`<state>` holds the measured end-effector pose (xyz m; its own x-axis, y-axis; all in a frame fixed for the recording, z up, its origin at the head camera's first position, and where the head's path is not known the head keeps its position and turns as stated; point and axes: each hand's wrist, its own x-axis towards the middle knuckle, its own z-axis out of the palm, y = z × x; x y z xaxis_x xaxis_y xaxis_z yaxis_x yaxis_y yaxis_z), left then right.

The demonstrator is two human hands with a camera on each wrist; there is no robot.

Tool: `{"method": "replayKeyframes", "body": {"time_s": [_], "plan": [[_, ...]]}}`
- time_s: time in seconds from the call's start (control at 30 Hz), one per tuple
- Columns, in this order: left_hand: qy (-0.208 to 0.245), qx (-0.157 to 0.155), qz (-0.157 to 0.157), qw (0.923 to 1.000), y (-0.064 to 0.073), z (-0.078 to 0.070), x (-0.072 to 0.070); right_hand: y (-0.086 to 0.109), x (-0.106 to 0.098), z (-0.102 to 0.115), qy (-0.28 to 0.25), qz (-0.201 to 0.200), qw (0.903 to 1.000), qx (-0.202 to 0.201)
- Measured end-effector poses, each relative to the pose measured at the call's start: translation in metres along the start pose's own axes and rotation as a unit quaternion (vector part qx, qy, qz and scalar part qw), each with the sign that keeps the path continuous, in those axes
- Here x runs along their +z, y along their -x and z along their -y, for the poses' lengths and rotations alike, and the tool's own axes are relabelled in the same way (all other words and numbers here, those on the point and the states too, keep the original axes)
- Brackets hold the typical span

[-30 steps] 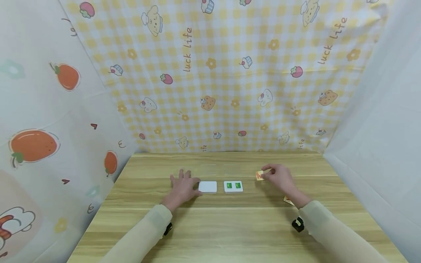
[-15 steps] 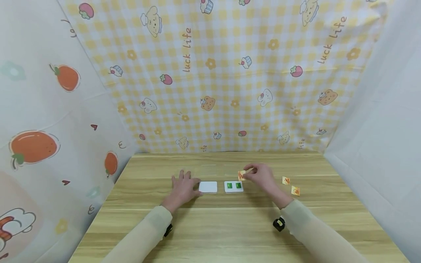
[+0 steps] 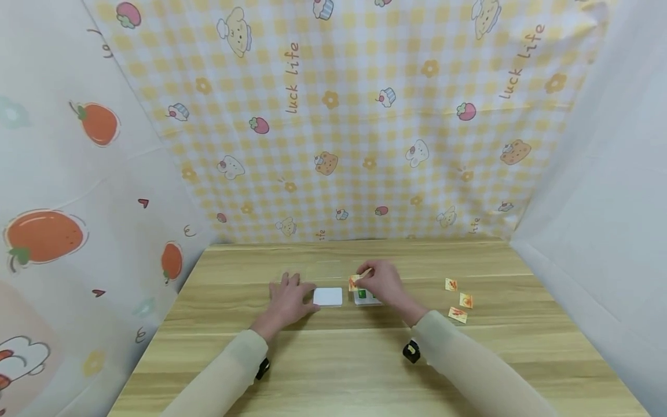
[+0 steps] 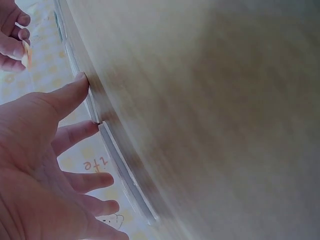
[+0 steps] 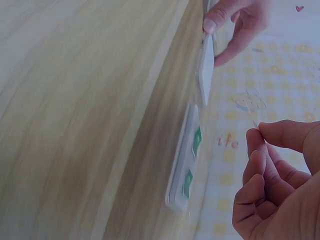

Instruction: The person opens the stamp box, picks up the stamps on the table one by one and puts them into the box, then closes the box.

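My left hand (image 3: 285, 301) holds the left end of a plain white rectangular tile (image 3: 328, 297) between thumb and index finger; its other fingers are spread. To the right lies a second white tile (image 5: 182, 165) bearing two green squares (image 5: 187, 183). Between thumb and index finger, my right hand (image 3: 383, 284) pinches a small orange-printed square card (image 3: 354, 282) just above this second tile's left end. The hand covers part of the tile and its right green square in the head view. From the right wrist camera, the card shows only as a thin edge at the fingertips.
Three more orange-printed cards lie at the right: a back one (image 3: 451, 284), a middle one (image 3: 466, 300) and a front one (image 3: 458, 314). Faint clear rectangular outlines show behind the tiles. A patterned cloth (image 3: 375, 127) stands at the table's (image 3: 333, 370) back edge.
My right hand has carried the pinched card leftward, from right of the tiles to above the green-square tile. The three cards under its arm have come into full view. My left hand has stayed put.
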<state>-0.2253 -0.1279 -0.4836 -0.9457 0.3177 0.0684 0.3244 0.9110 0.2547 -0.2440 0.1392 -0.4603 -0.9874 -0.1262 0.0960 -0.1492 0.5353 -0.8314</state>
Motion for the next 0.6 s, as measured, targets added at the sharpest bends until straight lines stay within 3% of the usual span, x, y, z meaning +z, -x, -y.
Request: {"method": "replayKeyframes", "body": {"time_s": [0.23,0.6], "plan": [[0.016,0.015,-0.007,0.9997,0.001,0.003,0.003,-0.003,0.02,0.009,0.008,0.016,0.9998,-0.012],[0.001,0.097,-0.019,0.9951,-0.002,-0.001,-0.002,-0.008,0.04,0.008,0.065,0.019,0.9972,-0.034]]}}
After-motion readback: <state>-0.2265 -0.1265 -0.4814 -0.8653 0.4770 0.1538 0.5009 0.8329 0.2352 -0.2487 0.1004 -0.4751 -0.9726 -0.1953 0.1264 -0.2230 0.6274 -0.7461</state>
